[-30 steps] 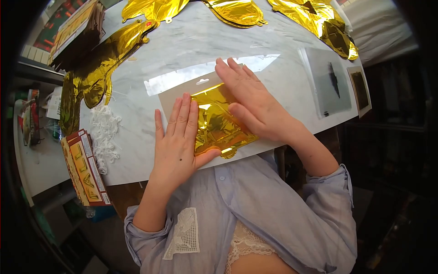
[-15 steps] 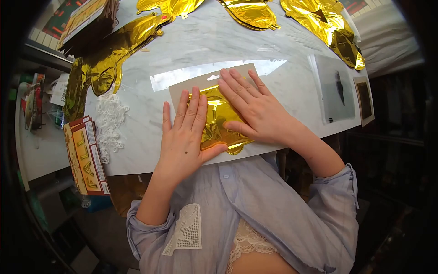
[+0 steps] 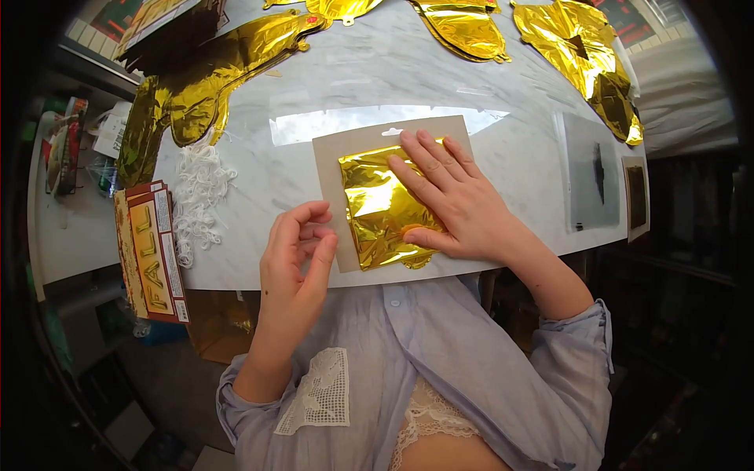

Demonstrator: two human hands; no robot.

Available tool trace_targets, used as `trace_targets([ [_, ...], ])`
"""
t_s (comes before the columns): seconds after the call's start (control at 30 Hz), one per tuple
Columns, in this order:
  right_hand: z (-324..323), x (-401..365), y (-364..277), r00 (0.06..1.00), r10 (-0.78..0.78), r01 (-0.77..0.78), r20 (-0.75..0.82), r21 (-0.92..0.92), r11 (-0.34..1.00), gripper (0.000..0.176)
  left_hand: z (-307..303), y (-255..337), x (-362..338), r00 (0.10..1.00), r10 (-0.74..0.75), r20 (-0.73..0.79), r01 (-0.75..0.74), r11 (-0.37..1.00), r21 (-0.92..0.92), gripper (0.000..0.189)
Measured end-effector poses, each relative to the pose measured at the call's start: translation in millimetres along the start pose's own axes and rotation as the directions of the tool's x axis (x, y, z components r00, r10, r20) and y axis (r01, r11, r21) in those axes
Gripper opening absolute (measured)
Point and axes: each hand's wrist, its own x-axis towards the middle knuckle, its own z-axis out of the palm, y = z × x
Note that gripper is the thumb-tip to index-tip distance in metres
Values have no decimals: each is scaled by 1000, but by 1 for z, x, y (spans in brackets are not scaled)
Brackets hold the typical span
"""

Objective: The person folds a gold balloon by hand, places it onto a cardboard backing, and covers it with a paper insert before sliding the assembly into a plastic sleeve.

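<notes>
A folded gold foil balloon [image 3: 381, 200] lies on a grey-brown cardboard backing card [image 3: 326, 169], which has a hanging slot at its top edge. My right hand [image 3: 459, 200] rests flat over the balloon's right side, fingers stretched out. Just left of the card my left hand [image 3: 298, 251] is raised, its fingers curled and apart from the thumb, with nothing seen between them. A small gold scalloped edge of the balloon pokes past the card's lower edge.
White strings [image 3: 200, 196] lie in a tangled heap at left, beside a stack of "FALL" printed cards [image 3: 153, 255]. More gold foil balloons [image 3: 463, 27] spread along the far side. Clear plastic bags [image 3: 585, 177] lie at right. The marble-look table [image 3: 518, 220] ends near my body.
My left hand has lifted off the balloon and drawn left and down, its fingers curling. The right hand stays flat on the foil. The view has shifted slightly.
</notes>
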Motion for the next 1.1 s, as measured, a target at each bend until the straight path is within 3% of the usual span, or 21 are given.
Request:
trace_targets([
  [0.07, 0, 1, 0, 1000, -2, 2, -4, -7, 1000, 93, 0, 4, -10, 980, -160, 116, 173, 978, -113, 46],
  [0.2, 0, 0, 0, 1000, 1, -1, -13, 5, 1000, 92, 7, 9, -27, 987, -122, 103, 145, 957, -253, 54],
  [0.27, 0, 0, 0, 1000, -2, 2, -17, 0, 1000, 92, 4, 13, -29, 961, -185, 203, 254, 882, -397, 60],
  [0.4, 2, -1, 1, 1000, -5, 5, -23, 3, 1000, 92, 3, 15, -27, 959, -194, 206, 271, 841, -468, 62],
  [0.5, 2, -1, 1, 1000, -10, 10, -28, 6, 1000, 92, -3, 21, -16, 932, -299, 204, 361, 780, -510, 61],
  [0.7, 2, -1, 1, 999, -11, 12, -32, 4, 1000, 91, -13, 33, 19, 823, -457, 337, 551, 786, -282, 50],
  [0.77, 2, -1, 2, 999, -16, 16, -34, 0, 1000, 91, -14, 28, 29, 847, -422, 322, 439, 898, 22, 41],
  [0.8, 3, -1, 2, 999, -12, 13, -32, 9, 1000, 91, -14, 23, 29, 849, -421, 319, 437, 899, 24, 41],
  [0.87, 3, -1, 2, 999, -7, 8, -32, 19, 1000, 91, -14, 16, 28, 919, -277, 281, 249, 959, 135, 36],
  [1.0, 3, -2, 2, 999, -10, 11, -37, 14, 1000, 90, -11, 26, 29, 960, -165, 226, 114, 968, 224, 38],
  [1.07, 3, -1, 2, 999, -19, 19, -42, 0, 1000, 89, -11, 30, 32, 917, -307, 255, 307, 951, 42, 41],
  [1.1, 3, -1, 3, 999, -21, 21, -44, -5, 1000, 89, -10, 35, 32, 918, -307, 253, 306, 951, 43, 41],
])
